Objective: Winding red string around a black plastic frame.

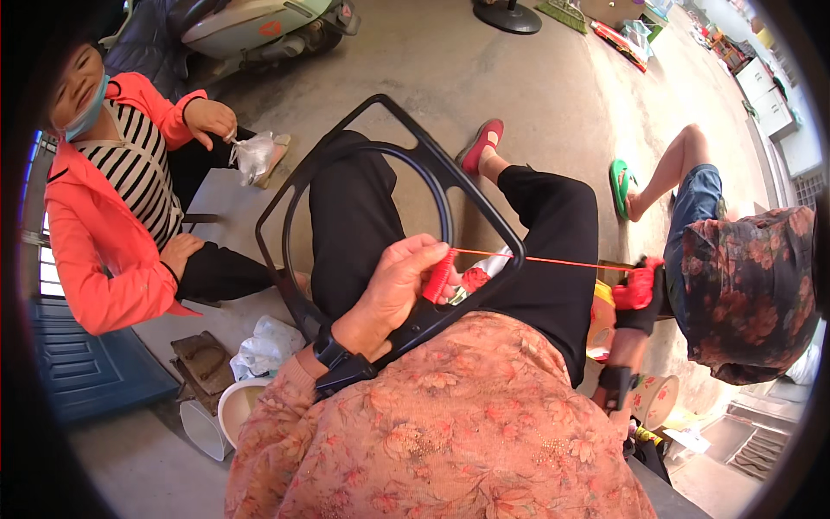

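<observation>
A black frame [450,173] with a round inner ring rests across my lap, over my black trousers. My left hand [393,281] is closed at the ring's near right side, thumb and fingers pinching red cord wound in close turns [439,277]. From there an orange-red cord [562,261] runs taut over the frame's right corner to my right hand [638,298]. That hand, in a black glove with red over the fingers, is closed on the cord well outside the frame. A red bunched thing [474,278] shows through the frame beside my left fingers; I cannot make out its kind.
At the left sits a person in a coral jacket [95,233], holding a plastic bag [253,156]. Close on my right is another person in a dark floral top [748,294]. Buckets [240,406] stand low at left; a scooter [259,30] is parked beyond.
</observation>
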Available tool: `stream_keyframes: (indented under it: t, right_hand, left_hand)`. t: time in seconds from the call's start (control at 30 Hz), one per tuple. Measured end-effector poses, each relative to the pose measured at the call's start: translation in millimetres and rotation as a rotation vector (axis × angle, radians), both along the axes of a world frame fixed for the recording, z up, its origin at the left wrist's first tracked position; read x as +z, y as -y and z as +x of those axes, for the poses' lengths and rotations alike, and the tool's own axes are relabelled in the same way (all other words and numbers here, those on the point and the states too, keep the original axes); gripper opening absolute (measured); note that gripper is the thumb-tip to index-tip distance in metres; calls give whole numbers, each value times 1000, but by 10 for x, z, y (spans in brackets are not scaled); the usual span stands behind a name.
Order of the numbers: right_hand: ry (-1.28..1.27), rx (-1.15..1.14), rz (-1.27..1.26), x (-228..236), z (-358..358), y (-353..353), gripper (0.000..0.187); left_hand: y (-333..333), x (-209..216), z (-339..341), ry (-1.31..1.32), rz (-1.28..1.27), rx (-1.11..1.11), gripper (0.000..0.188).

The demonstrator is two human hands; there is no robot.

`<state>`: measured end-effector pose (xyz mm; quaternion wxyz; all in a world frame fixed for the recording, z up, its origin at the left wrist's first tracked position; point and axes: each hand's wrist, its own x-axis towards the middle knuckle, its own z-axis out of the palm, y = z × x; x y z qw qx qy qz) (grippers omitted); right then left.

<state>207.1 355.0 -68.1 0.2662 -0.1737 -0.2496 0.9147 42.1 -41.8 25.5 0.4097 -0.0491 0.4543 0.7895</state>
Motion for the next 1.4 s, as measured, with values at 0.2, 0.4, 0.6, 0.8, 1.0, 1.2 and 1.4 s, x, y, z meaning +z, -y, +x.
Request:
stream_keyframes:
  t: [0.2, 0.4, 0.6, 0.8, 1.0, 1.2, 1.4]
  right_hand:
    - [464, 246, 152, 156, 150, -392, 26]
    - [562, -29, 1431, 540, -610, 593, 33]
    - [279, 159, 776, 501, -1733, 1660, 36]
    - [3, 966, 446, 596, -1465, 1982, 38]
    - [-104, 1296, -182, 880, -1533, 1947, 40]
    - [108, 1208, 488, 1250, -1612, 1924, 41]
    - [439, 1106, 878, 1184, -1130, 1891, 30]
  left_hand:
    - [-3, -29, 21, -32, 63, -44, 17]
    - [-54, -35, 75, -67, 39, -83, 20]
    - [-81, 44, 132, -2, 27, -197, 22]
    - [-65, -105, 146, 135, 166, -230, 24]
    - [-58, -143, 161, 34, 274, -200, 19]
    - [-19, -26, 206, -171, 10, -178, 21]
    - [20, -179, 176, -184, 146, -110, 25]
